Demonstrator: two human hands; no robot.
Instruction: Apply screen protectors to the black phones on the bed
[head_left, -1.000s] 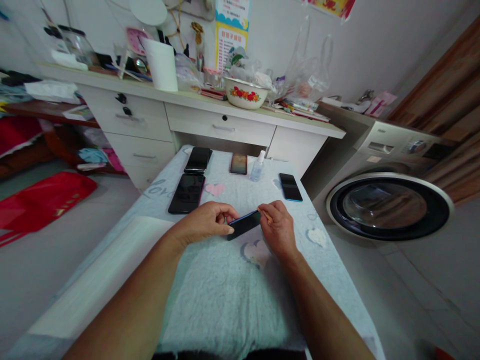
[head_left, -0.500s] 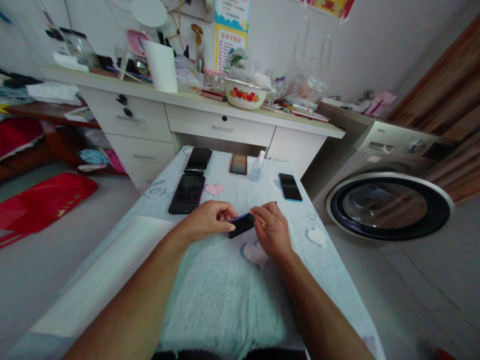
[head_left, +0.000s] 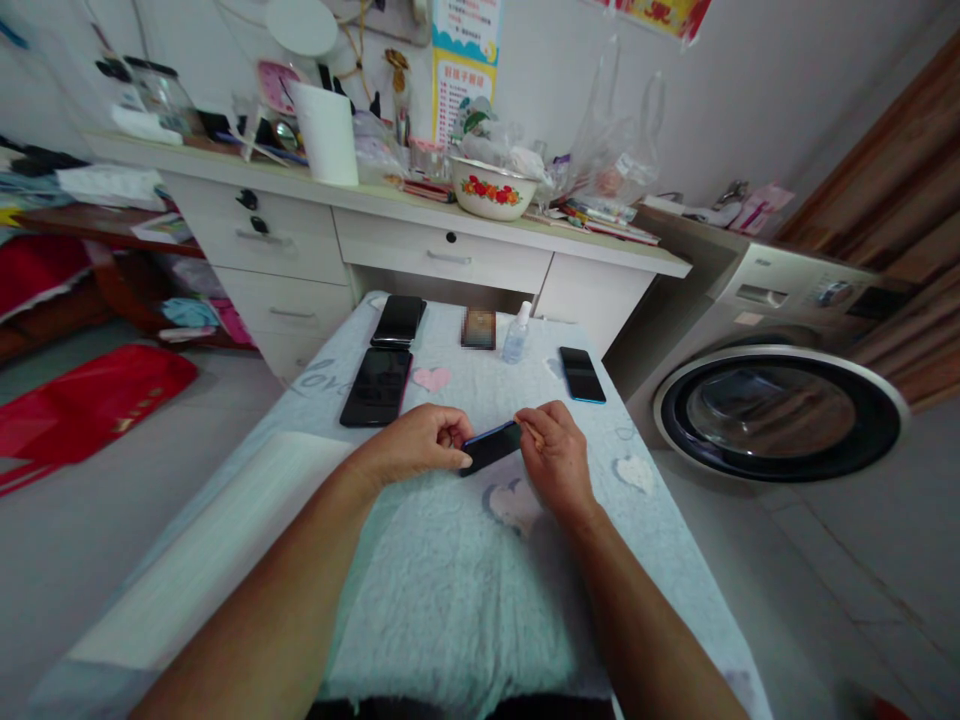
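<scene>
A dark phone [head_left: 491, 449] with a bluish edge is held tilted just over the table. My left hand [head_left: 429, 438] is closed on its left end, thumb on the near side. At the phone's right end, my right hand [head_left: 556, 455] is pinched round a thin tan stick [head_left: 531, 430], its tip by the phone's upper edge; the stick's exact kind is too small to tell. Further left lie a large black phone [head_left: 376, 386] and another black phone [head_left: 399, 320]. On the right rests a phone with a blue edge [head_left: 582, 374].
A clear spray bottle [head_left: 515, 335] stands at the far side of the cloth-covered table [head_left: 450, 600], beside a blurred brown card-like item [head_left: 478, 328]. A white strip [head_left: 217, 540] lies along the left. Behind is a drawer desk [head_left: 450, 245]; a washing machine [head_left: 780, 350] stands right.
My right hand has shifted slightly right along the phone, baring more of its right end. The left hand keeps its hold, nearly still.
</scene>
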